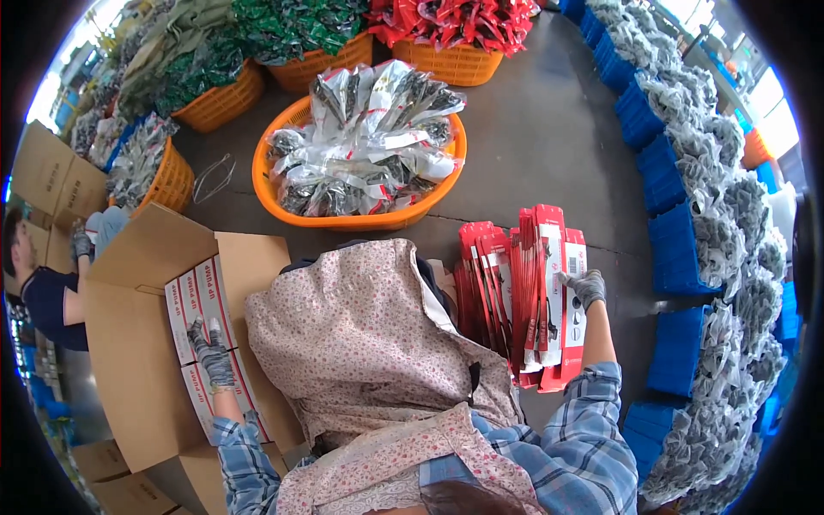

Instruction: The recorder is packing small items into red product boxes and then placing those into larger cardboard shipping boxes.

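My left hand (212, 354), in a grey glove, reaches into an open brown carton (129, 352). Its fingers are spread on a row of white packing boxes (190, 296) with red stripes. To my right, several flattened red-and-white boxes (528, 296) lie overlapping in a pile. On the right edge of that pile rests my right hand (586, 288), also gloved, its fingers stretched over a white panel and the thumb apart. Nothing shows clearly gripped in either hand. A floral apron (369, 343) covers my lap between them.
Ahead stands an orange basket (360, 221) of plastic-wrapped dark parts. Behind it are orange baskets with green and red bagged items (451, 26). Blue crates (678, 249) of grey wrapped parts line the right side. Another person (56, 292) works at far left beside cartons.
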A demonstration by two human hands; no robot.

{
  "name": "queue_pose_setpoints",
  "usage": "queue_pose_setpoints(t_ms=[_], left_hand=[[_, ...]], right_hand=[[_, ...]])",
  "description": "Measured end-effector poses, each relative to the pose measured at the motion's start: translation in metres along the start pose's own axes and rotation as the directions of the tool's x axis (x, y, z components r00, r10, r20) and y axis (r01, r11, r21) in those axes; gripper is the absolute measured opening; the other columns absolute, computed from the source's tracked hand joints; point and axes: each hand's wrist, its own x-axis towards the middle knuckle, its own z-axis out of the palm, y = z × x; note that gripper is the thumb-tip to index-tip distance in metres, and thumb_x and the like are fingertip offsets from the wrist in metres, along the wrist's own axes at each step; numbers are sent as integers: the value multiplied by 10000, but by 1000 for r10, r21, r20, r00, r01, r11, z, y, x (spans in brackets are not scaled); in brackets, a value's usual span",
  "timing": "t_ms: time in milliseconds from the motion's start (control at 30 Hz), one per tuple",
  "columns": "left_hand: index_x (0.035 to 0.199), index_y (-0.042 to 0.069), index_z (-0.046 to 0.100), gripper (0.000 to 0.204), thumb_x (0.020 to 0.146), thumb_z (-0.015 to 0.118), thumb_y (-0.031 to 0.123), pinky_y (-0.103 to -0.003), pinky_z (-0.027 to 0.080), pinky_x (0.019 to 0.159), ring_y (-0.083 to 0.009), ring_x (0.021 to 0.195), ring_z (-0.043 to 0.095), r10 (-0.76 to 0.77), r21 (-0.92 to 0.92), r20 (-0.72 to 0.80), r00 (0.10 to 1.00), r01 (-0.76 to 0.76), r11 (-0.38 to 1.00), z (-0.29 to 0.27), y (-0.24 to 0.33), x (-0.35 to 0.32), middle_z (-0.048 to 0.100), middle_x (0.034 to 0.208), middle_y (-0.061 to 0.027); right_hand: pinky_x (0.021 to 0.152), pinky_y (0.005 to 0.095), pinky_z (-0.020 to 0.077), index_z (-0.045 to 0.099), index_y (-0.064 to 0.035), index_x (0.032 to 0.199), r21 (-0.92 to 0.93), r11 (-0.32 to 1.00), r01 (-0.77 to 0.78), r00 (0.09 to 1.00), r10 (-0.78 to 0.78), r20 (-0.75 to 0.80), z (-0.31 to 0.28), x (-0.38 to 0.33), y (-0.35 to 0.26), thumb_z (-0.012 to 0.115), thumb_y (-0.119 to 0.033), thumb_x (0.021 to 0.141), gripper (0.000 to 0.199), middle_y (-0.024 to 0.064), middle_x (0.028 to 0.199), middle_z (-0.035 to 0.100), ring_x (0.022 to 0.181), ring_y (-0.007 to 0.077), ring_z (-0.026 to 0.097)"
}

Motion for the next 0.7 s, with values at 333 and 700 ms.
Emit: queue_pose_setpoints(t_ms=[333,700], left_hand=[[1212,21,548,380,927,572,271,-355,388,983,-230,1139,490,-190,-443,67,980,199,874,6,28,-5,535,1222,-131],[1372,25,412,505,942,529,262,-297,388,977,-148,1122,496,507,-768,384,772,-37,639,-18,331,-4,519,1257,-59]], right_hand=[[653,308,521,613,-12,972,868,495,37,946,-296,129,-34,49,59,719,-184,803,263,74,838,659,743,179,643],[916,338,437,512,7,1222,929,52,365,524,-836,-160,-11,-235,-284,675,-123,838,437,86,1159,584,1075,174,526]])
